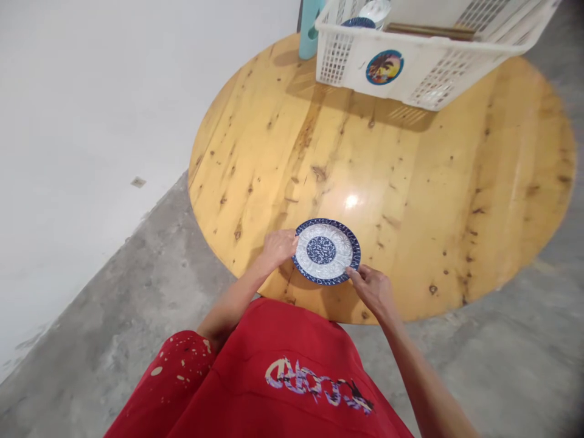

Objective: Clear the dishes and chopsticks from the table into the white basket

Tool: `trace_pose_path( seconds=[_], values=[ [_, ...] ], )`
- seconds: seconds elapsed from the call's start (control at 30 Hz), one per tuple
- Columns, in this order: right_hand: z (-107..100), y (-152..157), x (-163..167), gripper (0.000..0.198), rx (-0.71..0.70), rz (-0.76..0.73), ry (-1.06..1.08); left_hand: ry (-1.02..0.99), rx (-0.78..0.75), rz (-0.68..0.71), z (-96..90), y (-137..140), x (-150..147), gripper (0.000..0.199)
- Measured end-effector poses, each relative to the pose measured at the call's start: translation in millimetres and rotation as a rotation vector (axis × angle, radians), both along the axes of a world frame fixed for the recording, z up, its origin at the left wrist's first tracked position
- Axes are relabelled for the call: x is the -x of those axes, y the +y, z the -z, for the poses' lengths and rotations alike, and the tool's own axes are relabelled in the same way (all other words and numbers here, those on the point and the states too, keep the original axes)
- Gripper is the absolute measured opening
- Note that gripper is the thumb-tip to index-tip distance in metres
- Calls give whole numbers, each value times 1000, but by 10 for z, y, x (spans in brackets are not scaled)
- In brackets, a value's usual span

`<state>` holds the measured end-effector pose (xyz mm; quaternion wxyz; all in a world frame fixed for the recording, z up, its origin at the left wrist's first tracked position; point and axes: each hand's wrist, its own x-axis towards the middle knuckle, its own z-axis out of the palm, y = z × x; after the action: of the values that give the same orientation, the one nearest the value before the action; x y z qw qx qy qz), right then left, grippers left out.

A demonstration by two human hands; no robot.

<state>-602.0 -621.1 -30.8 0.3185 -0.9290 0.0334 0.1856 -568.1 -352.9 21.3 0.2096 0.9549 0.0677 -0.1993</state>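
Note:
A blue-and-white patterned plate (pixel 321 250) faces up over the near edge of the round wooden table (pixel 410 201). My left hand (pixel 280 246) is closed on the plate's left rim. At the lower right rim, my right hand (pixel 370 286) grips it with the thumb on top and the fingers underneath, mostly hidden. Whether the plate touches the tabletop I cannot tell; a shadow falls below it.
At the far side of the table stands a white plastic basket (pixel 413 91) with a round sticker, holding dishes and a brown-edged item. A turquoise object (pixel 309 36) stands beside its left end. A white wall (pixel 114 91) rises to the left.

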Motion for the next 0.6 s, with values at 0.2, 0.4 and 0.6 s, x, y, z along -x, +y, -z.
trace_pose_path(
  seconds=[0.2, 0.4, 0.6],
  values=[
    [-69, 93, -50, 50, 53, 20, -4, -20, 37, -35, 63, 50, -56, 29],
    [-47, 67, -126, 53, -15, 52, -6, -38, -9, -43, 94, 175, -93, 31],
    [125, 161, -173, 59, -325, 226, 72, 22, 412, -36, 407, 313, -226, 45]
  ],
)
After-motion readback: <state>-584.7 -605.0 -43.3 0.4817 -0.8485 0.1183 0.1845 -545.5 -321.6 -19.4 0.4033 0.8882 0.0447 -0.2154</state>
